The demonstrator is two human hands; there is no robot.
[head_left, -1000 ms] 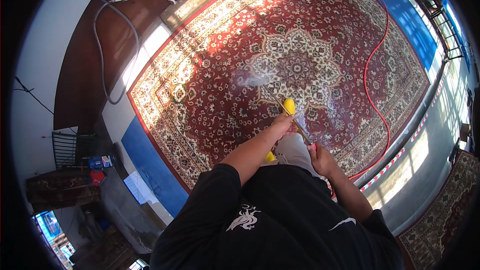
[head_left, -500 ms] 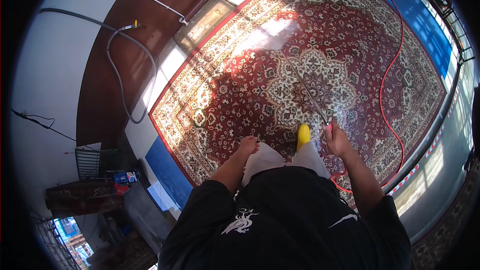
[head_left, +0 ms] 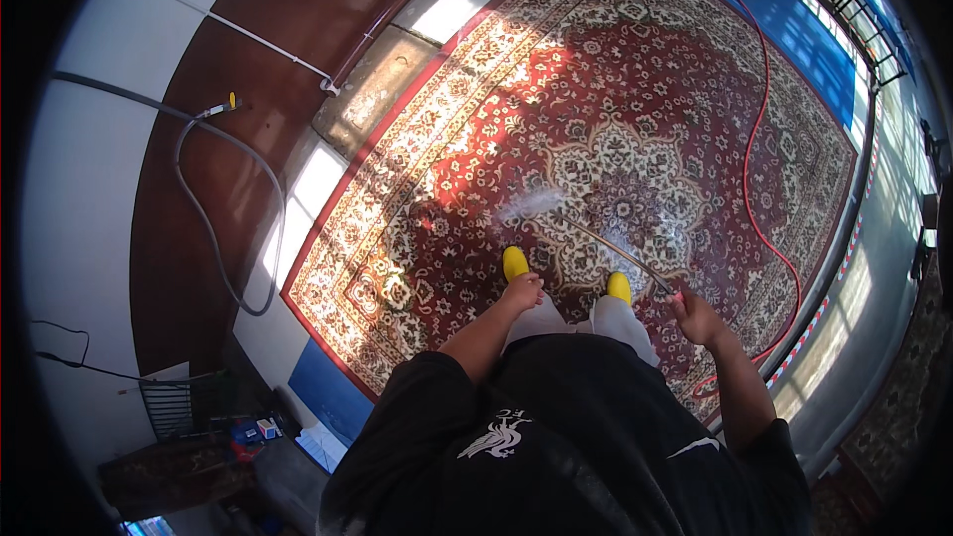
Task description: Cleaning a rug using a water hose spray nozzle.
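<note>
A thin metal spray wand (head_left: 613, 246) lies just right of the frame's centre, its long axis running from the right hand (head_left: 695, 316) at lower right up and leftward to its tip near the middle of the picture, where a pale fan of water spray (head_left: 528, 204) spreads further left over the carpet. The right hand's fingers are wrapped around the wand's rear end, by a small reddish fitting. The left hand (head_left: 522, 292) hangs free at the person's front, just below the left yellow boot (head_left: 514, 262); its fingers look loosely curled and hold nothing. The right yellow boot (head_left: 618, 286) stands close beside the wand's lower part, and both boots rest on a large red and cream patterned carpet (head_left: 635, 89) that fills the middle and upper right of the frame. A red hose (head_left: 752, 139) snakes over the carpet from the top edge down its right side toward the right hand. Blue sheeting (head_left: 784, 20) lies beyond the carpet at upper right and shows again at lower left. In the left part, a grey hose (head_left: 213, 238) with a yellow-tipped end curves over the dark brown floor (head_left: 228, 69). At lower left a black wire crate (head_left: 184, 402) stands beside small clutter too small to make out.
</note>
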